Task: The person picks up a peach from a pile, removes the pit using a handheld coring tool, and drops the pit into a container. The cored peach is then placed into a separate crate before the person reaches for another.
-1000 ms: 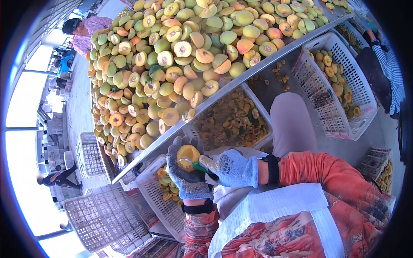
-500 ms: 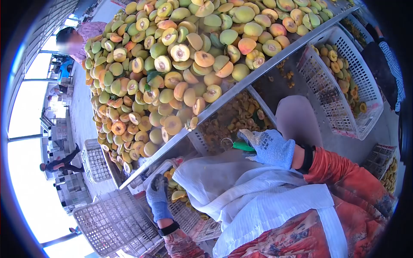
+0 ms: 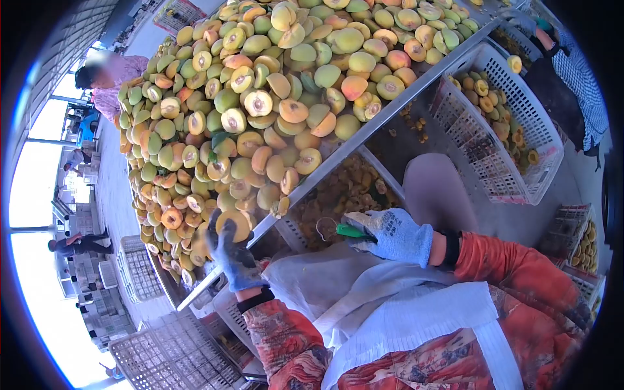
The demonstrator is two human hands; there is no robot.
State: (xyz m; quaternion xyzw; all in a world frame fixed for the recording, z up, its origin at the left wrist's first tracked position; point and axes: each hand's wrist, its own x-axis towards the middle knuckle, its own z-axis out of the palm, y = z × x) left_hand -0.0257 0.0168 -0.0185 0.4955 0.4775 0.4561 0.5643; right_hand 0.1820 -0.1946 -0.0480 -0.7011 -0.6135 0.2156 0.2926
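Observation:
Halved green and orange fruits [image 3: 260, 104] are heaped on a metal-edged table [image 3: 364, 133]. My left hand [image 3: 235, 257], in a blue glove with dark fingers, reaches over the table edge, its fingers closed on a fruit half [image 3: 234, 225] at the front of the heap. My right hand [image 3: 396, 235], also gloved in blue, is closed around a green handle [image 3: 351, 231] with a thin wire loop [image 3: 326, 227] at its tip. The tool hangs over a lower bin of fruit scraps [image 3: 344, 195], away from the heap.
A white crate [image 3: 530, 123] with fruit pieces stands at the right, beside a co-worker in a checked sleeve [image 3: 582, 81]. Another person [image 3: 114, 75] is behind the heap. Crates [image 3: 162, 354] stand at the lower left. My knee [image 3: 439, 195] is near the scrap bin.
My left hand has moved up from beside the table edge onto the heap and closed on a fruit half. My right hand still holds the tool, slightly further left in view.

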